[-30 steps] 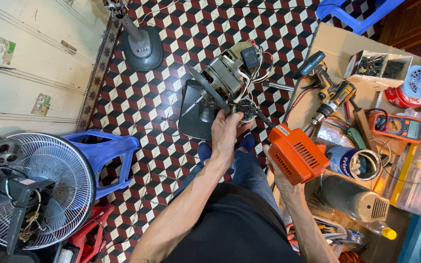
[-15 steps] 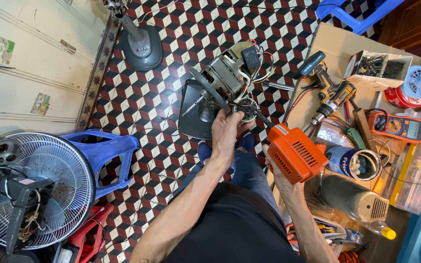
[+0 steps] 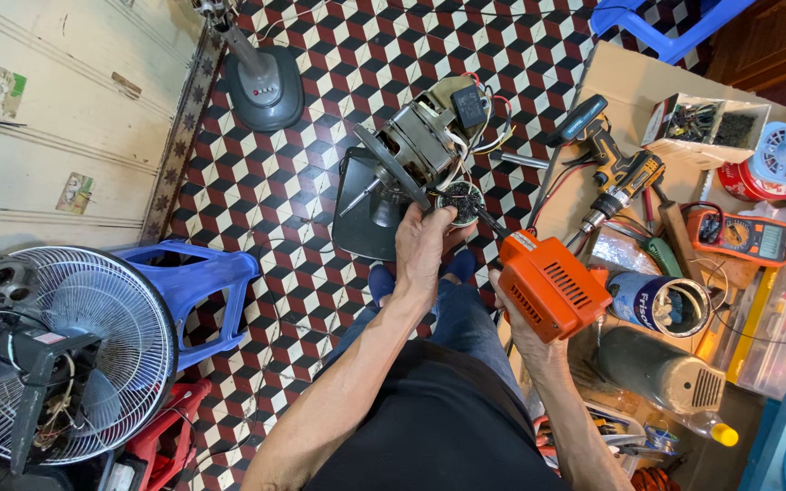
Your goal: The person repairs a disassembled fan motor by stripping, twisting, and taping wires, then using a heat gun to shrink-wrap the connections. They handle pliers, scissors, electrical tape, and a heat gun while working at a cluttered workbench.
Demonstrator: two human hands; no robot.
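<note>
Head camera, looking straight down: the person sits over a tiled floor patterned in red, black and white cubes. The left hand is curled around a small round part with wires, fingers wrapped at its near side, holding it just in front of a stripped fan motor. The motor lies tilted on the floor, its shaft pointing toward the left, with a dark fan housing under it and a black capacitor box with coloured leads at its far end. The right hand grips an orange soldering gun from below, fingers closed on its handle; the gun's thin tip reaches toward the round part and looks to touch it, though I cannot be sure of contact.

To the right, a flat sheet of cardboard carries the tools: a cordless drill near its far left edge, an orange multimeter toward the right edge, an open tin can just beside the soldering gun, and a small box of screws at the far edge. On the left of the floor stand a caged fan head and a blue plastic stool; a grey fan base sits farther off.
</note>
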